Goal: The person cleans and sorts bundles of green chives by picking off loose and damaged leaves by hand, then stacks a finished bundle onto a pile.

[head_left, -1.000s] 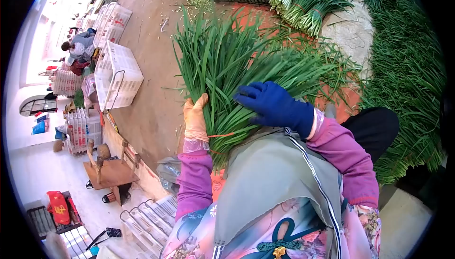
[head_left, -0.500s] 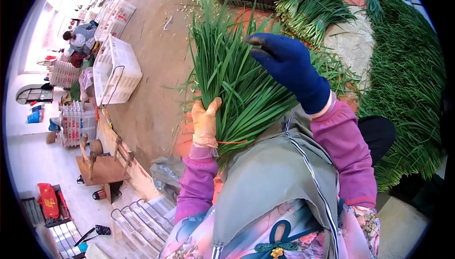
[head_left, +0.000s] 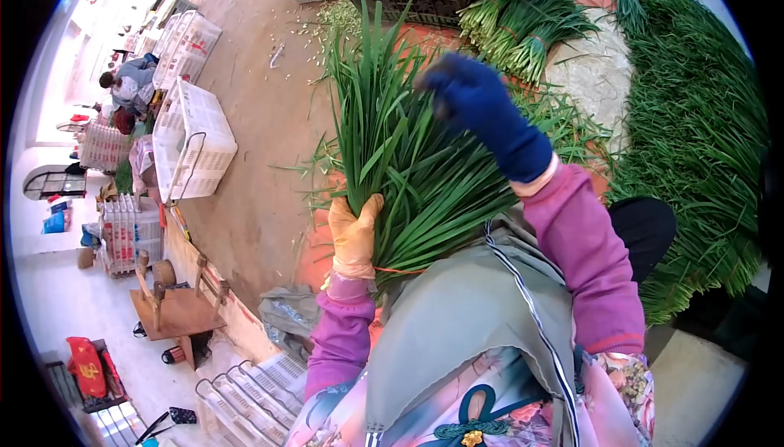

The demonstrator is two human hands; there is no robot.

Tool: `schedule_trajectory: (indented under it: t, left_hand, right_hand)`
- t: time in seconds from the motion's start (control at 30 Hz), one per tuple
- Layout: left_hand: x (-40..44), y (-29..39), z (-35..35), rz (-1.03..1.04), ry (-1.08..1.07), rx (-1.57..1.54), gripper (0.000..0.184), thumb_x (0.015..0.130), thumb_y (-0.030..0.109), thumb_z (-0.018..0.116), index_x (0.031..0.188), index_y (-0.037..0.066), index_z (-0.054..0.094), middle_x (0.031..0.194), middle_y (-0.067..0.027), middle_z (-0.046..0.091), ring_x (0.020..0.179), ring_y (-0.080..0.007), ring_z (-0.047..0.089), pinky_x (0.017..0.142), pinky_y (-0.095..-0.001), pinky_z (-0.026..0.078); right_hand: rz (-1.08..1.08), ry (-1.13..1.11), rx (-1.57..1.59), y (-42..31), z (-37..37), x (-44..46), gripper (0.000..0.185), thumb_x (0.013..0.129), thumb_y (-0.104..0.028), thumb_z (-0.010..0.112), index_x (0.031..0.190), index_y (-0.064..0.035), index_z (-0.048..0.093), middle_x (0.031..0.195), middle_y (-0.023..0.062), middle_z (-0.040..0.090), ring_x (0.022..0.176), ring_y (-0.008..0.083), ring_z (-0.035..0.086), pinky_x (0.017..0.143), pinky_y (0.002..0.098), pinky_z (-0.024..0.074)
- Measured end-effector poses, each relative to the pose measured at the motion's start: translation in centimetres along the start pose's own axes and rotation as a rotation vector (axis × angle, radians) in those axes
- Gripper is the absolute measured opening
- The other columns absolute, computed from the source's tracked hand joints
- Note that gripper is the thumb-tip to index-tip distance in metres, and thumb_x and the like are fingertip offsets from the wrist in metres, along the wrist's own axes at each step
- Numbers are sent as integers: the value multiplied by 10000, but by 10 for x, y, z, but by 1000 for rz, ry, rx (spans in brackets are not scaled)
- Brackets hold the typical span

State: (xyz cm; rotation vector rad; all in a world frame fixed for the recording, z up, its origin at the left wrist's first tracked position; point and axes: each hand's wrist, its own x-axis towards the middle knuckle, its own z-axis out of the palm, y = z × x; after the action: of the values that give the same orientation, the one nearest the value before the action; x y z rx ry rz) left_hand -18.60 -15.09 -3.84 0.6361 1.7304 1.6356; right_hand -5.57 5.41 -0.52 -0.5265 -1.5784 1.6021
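Note:
My left hand (head_left: pixel 353 230), in a yellow-orange rubber glove, is closed around a bunch of long, flat-leaved chives (head_left: pixel 365 128). The leaves fan out upward from its grip. More loose chives (head_left: pixel 449 198) lie to its right, against my lap and the grey-green apron (head_left: pixel 465 308). My right hand (head_left: pixel 474 100), in a dark blue knit glove with darkened fingertips, is raised just right of the bunch's upper leaves. Motion blurs its fingers, and whether they hold anything cannot be made out.
Tied chive bundles (head_left: pixel 531 30) lie at the upper right beside a large chive pile (head_left: pixel 686 145). White plastic crates (head_left: pixel 196 140) stand on the left, with a wooden stool (head_left: pixel 175 312) nearer. Farther back, a person (head_left: pixel 131 79) bends among crates. Leaf scraps litter the floor.
My right hand has moved slightly left and down, and its fingers look more curled and blurred. My left hand still grips the chives. The whole view has shifted a little.

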Motion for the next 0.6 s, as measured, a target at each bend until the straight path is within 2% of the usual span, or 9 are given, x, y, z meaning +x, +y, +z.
schedule_trajectory:
  t: [0.1,0.13,0.17,0.23,0.27,0.43,0.5,0.53,0.6]
  left_hand:
    - [0,3,4,3,-7,-14,181,791,-30,592,970,-10,571,870,-37,620,741,-94,561,689,-226,465]
    - [0,4,5,14,-14,-3,192,790,-34,589,980,-9,572,870,-34,619,742,-93,561,688,-225,464]
    - [1,4,6,14,-18,-4,192,790,-34,589,980,-9,572,870,-34,619,742,-93,561,688,-225,464]
    - [-1,4,8,14,-5,7,215,784,-44,586,997,-12,571,873,-30,616,748,-93,557,691,-223,461]
    - [-1,2,9,17,-15,7,215,784,-44,586,997,-12,571,873,-30,616,748,-93,557,691,-223,461]
    - [-4,-1,1,47,-48,85,293,762,-66,592,1052,-38,561,916,-44,606,776,-96,540,702,-227,456]
    - [-5,0,-1,35,-76,78,331,757,-70,588,1083,-33,545,943,-41,596,794,-97,529,718,-226,450]
    - [-6,-1,-2,30,-75,28,338,755,-72,587,1088,-32,544,960,-43,594,811,-100,531,726,-229,449]
    - [-7,0,-2,27,-82,-20,345,753,-74,587,1093,-32,543,976,-45,592,828,-103,532,735,-232,449]
  right_hand:
    - [-87,138,-173,-21,-15,-1,159,842,-243,606,796,-95,640,567,58,539,467,134,529,465,252,422]
    - [-263,64,-442,-24,-15,-3,173,863,-197,570,985,-81,611,578,4,561,463,92,518,427,238,403]
    - [-263,67,-445,-28,-13,-6,173,863,-197,570,985,-81,611,578,4,561,463,92,518,427,238,403]
    - [-651,-61,-1015,-42,-2,-13,213,824,-195,581,1019,-108,588,559,39,546,435,166,512,406,285,407]
    - [-633,-144,-1253,-44,5,-16,289,778,-188,591,1064,-154,569,559,67,520,448,235,513,400,341,407]
    - [-640,-298,-1130,-19,3,-11,288,801,-184,589,1078,-105,590,621,44,555,462,165,530,403,292,410]
    - [-191,-130,8,-26,-1,-9,168,883,-188,545,960,-56,614,704,23,607,497,84,538,430,229,421]
    - [-157,-63,138,-34,-13,0,190,927,-191,503,914,-46,626,764,20,629,534,47,540,459,197,432]
    - [-136,33,-168,-42,-32,19,178,919,-168,506,986,-49,621,725,15,627,515,73,547,455,214,423]
